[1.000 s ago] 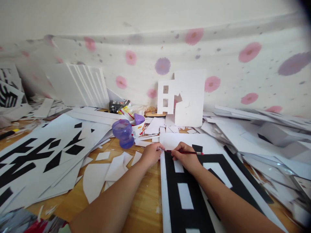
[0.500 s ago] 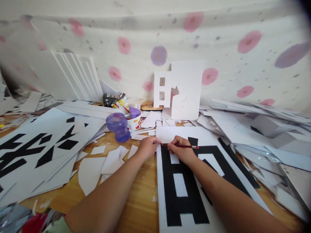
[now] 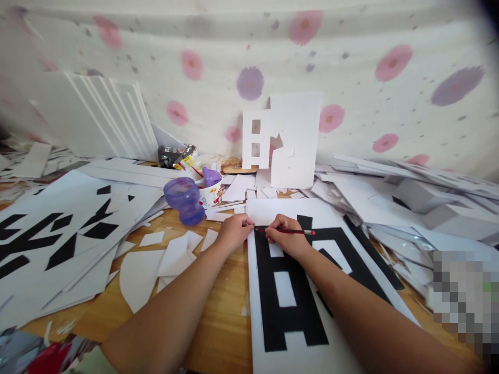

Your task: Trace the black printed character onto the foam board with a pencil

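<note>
Wooden tabletop (image 3: pixel 220 322); right hand (image 3: pixel 287 238) pinches a pencil (image 3: pixel 301 231), I judge light, stiff, best held near its tip; left hand's (image 3: pixel 233 231) grip unclear.

**Pencil (image 3: pixel 302 232) at the top of a black shape (image 3: pixel 268 306)**

Holds it in the right hand (image 3: pixel 286 236), below and right of frame centre, tip leftward. Rests the left hand (image 3: pixel 235 232) just beside it, at the upper left edge of a white board (image 3: pixel 268 210). At centre left, a purple cup (image 3: pixel 184 200) beside a white tub (image 3: pixel 211 197); across the top, a flowered sheet (image 3: pixel 218 62).
</note>
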Available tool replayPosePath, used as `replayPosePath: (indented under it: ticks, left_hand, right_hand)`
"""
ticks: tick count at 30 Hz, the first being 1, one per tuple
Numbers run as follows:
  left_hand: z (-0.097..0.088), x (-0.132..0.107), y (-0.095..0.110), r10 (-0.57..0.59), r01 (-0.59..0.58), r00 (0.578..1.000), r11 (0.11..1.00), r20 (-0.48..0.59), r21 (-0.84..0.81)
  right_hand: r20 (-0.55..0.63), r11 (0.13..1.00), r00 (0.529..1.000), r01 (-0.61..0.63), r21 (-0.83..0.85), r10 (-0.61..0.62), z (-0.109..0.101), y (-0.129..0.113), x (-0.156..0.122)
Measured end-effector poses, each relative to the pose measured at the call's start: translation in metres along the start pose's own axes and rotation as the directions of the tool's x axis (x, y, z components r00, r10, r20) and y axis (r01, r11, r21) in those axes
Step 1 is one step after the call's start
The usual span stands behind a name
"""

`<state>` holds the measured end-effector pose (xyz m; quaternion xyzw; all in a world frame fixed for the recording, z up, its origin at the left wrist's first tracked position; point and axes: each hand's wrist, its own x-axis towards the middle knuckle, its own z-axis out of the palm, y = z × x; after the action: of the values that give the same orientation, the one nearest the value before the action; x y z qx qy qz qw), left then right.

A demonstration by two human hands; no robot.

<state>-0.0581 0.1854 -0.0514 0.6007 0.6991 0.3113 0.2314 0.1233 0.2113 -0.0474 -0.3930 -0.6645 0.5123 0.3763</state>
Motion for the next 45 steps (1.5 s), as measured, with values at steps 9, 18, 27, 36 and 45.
replayPosePath:
  ticks: [9, 18, 27, 36, 45]
  left_hand:
    - [0.0, 0.002, 0.004, -0.01, 0.01, 1.0, 0.999, -0.002, 0.035]
    - [-0.004, 0.0, 0.007, -0.039, 0.04, 0.999, 0.999, 0.036, -0.023]
    - [-0.003, 0.0, 0.007, -0.079, 0.087, 0.994, 0.989, 0.074, -0.117]
    - [-0.004, 0.0, 0.008, -0.054, 0.056, 0.997, 0.997, 0.047, -0.043]
    - [-0.006, -0.002, 0.012, -0.04, 0.038, 0.999, 0.996, 0.021, 0.086]
  right_hand:
    - [0.005, 0.999, 1.0, 0.011, -0.03, -0.011, -0.004, -0.009, -0.004]
    - [0.021, 1.0, 1.0, 0.008, 0.025, -0.008, -0.005, -0.011, -0.006]
    - [-0.029, 1.0, 0.999, 0.016, 0.023, -0.015, -0.002, -0.007, -0.002]
    - [0.006, 0.999, 0.999, 0.032, -0.013, -0.032, -0.005, -0.01, -0.006]
    - [0.026, 0.996, 0.998, 0.06, -0.065, -0.058, -0.006, -0.008, -0.006]
